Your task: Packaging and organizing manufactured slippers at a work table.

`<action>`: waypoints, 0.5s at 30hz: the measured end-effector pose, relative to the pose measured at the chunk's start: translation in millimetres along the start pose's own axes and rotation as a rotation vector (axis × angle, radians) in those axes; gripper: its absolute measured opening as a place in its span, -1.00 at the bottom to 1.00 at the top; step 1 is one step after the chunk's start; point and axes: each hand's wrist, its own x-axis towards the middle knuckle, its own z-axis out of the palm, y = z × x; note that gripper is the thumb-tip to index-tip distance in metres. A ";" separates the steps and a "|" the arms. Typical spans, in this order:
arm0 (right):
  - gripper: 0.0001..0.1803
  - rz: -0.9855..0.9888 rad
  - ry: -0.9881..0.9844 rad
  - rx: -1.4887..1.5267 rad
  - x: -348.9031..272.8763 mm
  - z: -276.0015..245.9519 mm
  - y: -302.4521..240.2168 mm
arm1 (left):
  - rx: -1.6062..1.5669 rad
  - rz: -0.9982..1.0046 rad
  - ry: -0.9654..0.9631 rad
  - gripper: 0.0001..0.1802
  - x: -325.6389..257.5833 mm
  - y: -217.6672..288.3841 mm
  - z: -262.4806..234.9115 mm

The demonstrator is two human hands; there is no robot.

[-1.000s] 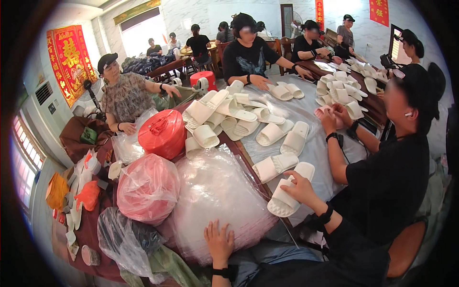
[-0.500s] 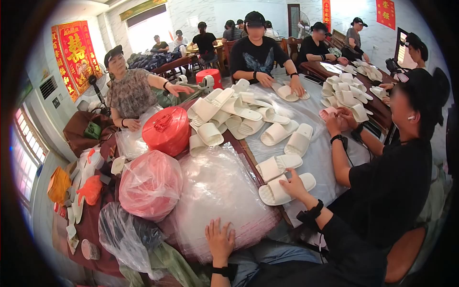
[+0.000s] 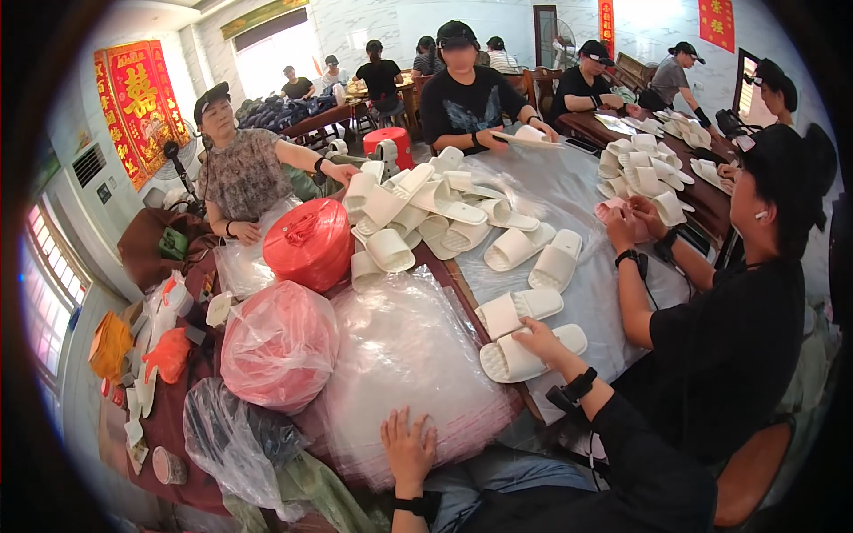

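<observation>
My left hand (image 3: 409,446) lies flat with fingers spread on the front part of a stack of clear plastic bags (image 3: 400,351). My right hand (image 3: 544,344) rests over the strap of a cream slipper (image 3: 511,360), its fingers stretched out toward the slipper beside it (image 3: 524,311). Both slippers lie side by side on the plastic-covered table, toes pointing left. Just beyond them are two more loose slippers, one (image 3: 557,260) upright on its sole and another (image 3: 518,246) angled next to it. A heap of cream slippers (image 3: 435,200) is piled further back.
Left of the bags sit a red roll of plastic twine (image 3: 308,244) and a pink bundle in clear plastic (image 3: 280,346). A crumpled clear bag (image 3: 235,435) is near the left edge. At right, a co-worker (image 3: 737,293) handles a pink piece; another slipper pile (image 3: 641,173) lies beyond.
The co-worker across the table has lifted a slipper off the surface. The person at left now reaches onto the heap. My right hand has shifted slightly on the slipper; my left is still.
</observation>
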 end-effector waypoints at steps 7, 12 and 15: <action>-0.64 -0.016 0.170 0.084 -14.6 -0.7 -8.8 | -0.004 -0.006 -0.016 -0.68 -1.4 -1.7 0.2; -0.73 -0.067 0.242 0.427 -64.0 -4.4 -28.3 | 0.070 -0.011 -0.025 -0.65 4.2 11.3 -14.9; -0.70 -0.074 0.124 0.587 -96.8 -1.0 -45.2 | 0.096 -0.036 -0.044 -0.63 3.1 10.8 -20.2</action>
